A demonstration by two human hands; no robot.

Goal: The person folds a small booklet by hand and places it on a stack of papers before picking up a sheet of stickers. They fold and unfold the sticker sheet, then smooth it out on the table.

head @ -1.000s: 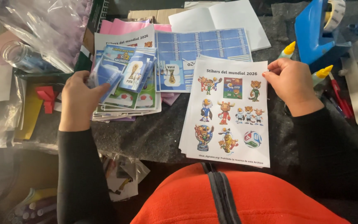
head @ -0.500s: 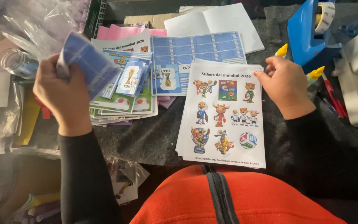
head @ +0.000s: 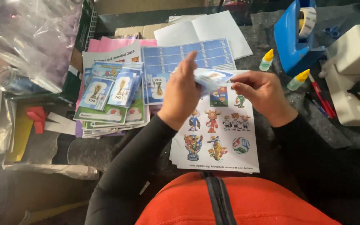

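My left hand (head: 183, 92) and my right hand (head: 261, 94) meet above a white sheet of cartoon mascot stickers (head: 219, 137). Between them they hold a small blue and white sticker packet (head: 211, 77); the left hand grips its left end and the right hand's fingertips pinch its right end. The packet is blurred. Left of the hands lies a stack of printed sheets with more blue packets (head: 112, 89) on top. A blue grid sheet (head: 176, 58) lies behind the hands.
A clear plastic bag (head: 30, 37) fills the upper left. A blue tape dispenser (head: 298, 35), two small glue bottles (head: 266, 60) with yellow caps, a red pen (head: 321, 100) and a white machine (head: 353, 71) stand at the right. An open white booklet (head: 207, 29) lies at the back.
My left hand has carried a blue packet from the left stack to the middle. My right hand left the sheet's corner and now pinches the packet's other end.
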